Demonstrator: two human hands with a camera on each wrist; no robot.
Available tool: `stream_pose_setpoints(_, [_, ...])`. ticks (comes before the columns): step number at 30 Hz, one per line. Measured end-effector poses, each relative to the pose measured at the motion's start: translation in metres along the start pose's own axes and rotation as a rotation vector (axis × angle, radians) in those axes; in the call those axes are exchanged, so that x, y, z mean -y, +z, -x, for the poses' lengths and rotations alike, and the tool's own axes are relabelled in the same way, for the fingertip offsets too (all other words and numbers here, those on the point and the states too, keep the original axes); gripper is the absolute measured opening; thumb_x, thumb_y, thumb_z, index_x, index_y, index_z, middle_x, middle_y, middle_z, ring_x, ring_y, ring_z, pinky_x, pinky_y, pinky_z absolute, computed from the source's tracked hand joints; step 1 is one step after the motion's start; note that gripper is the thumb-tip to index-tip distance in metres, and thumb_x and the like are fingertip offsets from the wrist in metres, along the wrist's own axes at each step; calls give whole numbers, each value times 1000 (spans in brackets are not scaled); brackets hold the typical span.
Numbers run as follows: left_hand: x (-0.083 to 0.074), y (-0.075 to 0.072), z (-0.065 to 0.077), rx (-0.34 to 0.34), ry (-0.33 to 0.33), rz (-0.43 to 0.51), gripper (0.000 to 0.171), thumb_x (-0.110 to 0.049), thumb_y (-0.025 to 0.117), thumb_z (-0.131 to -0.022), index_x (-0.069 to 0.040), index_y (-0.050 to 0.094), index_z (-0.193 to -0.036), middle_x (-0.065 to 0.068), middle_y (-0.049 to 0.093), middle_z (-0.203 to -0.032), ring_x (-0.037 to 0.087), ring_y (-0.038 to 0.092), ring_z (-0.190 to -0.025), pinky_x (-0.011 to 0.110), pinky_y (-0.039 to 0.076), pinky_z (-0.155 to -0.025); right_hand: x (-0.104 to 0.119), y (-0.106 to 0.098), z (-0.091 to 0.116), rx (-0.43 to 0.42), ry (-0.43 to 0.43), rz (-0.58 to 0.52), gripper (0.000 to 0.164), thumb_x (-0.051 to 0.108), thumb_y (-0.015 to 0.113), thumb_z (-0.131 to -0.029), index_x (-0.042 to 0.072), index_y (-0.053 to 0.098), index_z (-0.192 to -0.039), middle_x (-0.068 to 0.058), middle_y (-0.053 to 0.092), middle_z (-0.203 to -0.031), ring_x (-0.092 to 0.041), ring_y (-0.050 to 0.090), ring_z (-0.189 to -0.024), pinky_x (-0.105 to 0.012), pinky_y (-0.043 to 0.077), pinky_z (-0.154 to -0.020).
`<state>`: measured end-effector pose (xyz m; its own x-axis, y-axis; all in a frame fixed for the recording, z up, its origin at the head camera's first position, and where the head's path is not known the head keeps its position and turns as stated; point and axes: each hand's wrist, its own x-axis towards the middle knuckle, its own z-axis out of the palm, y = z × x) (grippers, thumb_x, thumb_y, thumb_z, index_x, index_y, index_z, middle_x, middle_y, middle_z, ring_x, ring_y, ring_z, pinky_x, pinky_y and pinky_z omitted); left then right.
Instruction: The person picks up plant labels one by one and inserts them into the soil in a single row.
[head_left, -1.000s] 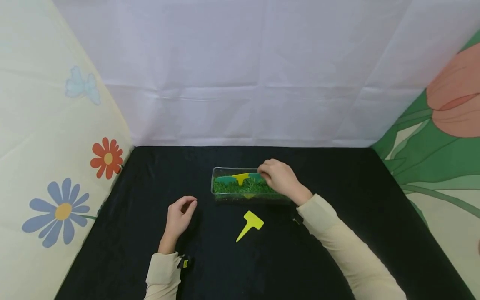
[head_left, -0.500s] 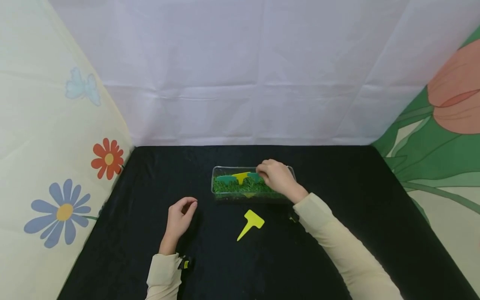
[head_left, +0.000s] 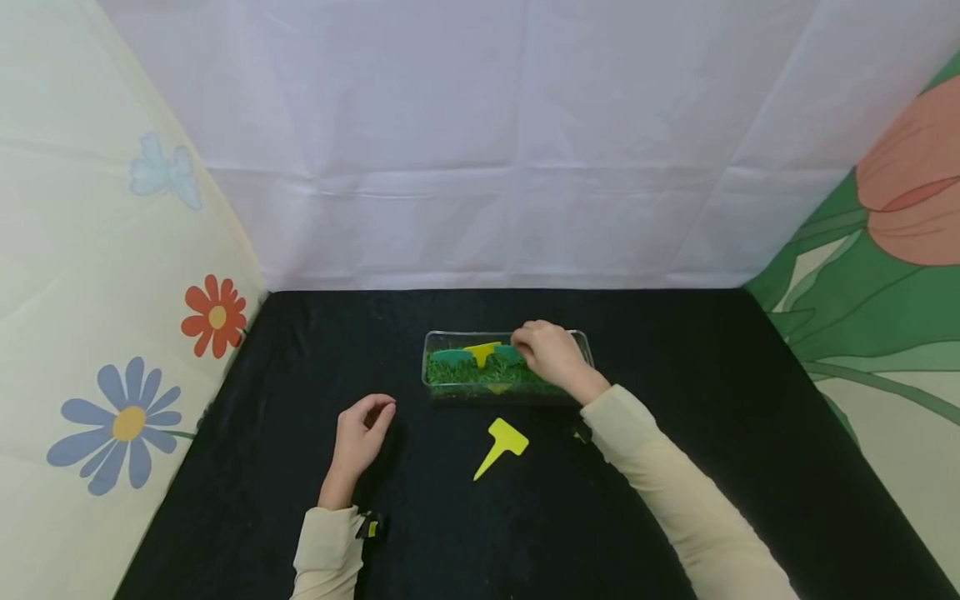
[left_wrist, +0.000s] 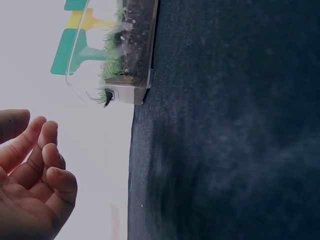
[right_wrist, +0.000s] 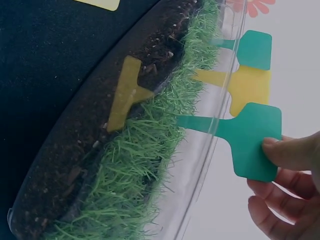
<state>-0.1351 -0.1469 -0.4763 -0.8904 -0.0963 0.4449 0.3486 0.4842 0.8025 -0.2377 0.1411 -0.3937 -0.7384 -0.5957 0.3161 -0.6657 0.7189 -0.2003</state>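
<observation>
The left hand (head_left: 358, 435) rests in the air over the near left of the table (head_left: 420, 525), fingers loosely curled and holding nothing; it has hardly moved in the last second. To its right, in the clear container (head_left: 448, 333), the left green tag (head_left: 452, 358) and the upright yellow tag (head_left: 482, 353) stand in the grass (head_left: 457, 376) as before. The loose yellow tag (head_left: 507, 438) lies flat in front of the container, apart from both hands and unchanged too. Farthest right, the right hand (head_left: 553, 353) has edged slightly leftward, so the container's far right corner now shows. It pinches the right green tag (right_wrist: 252, 142) by its broad head, thumb on one face and fingers behind. So small a shift suggests steadying or adjusting rather than carrying. That tag's head sits at the right hand's fingertips, above the rim, while its stem reaches away from them into the grass, just beside the upright yellow tag.
</observation>
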Motion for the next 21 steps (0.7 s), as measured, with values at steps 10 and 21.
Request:
stream_pose_setpoints(10, [-36,-8,-1,13,13,10,8,11,58,-81,4,63,-82,13,60,-71,17,46,-57,25,40,-52,-2,5,-2,7,32,19,9,2,63,-84,6,70,-89,-7,63,-83,-21,60,-72,-34,50,-65])
stream_pose_setpoints(21, [-38,-10,-1,20,0,-1,8,10,59,-82,4,64,-83,13,61,-72,16,46,-58,23,40,-53,-5,11,-2,5,50,12,10,2,64,-83,5,70,-89,-7,64,-83,-22,61,-74,-34,50,-65])
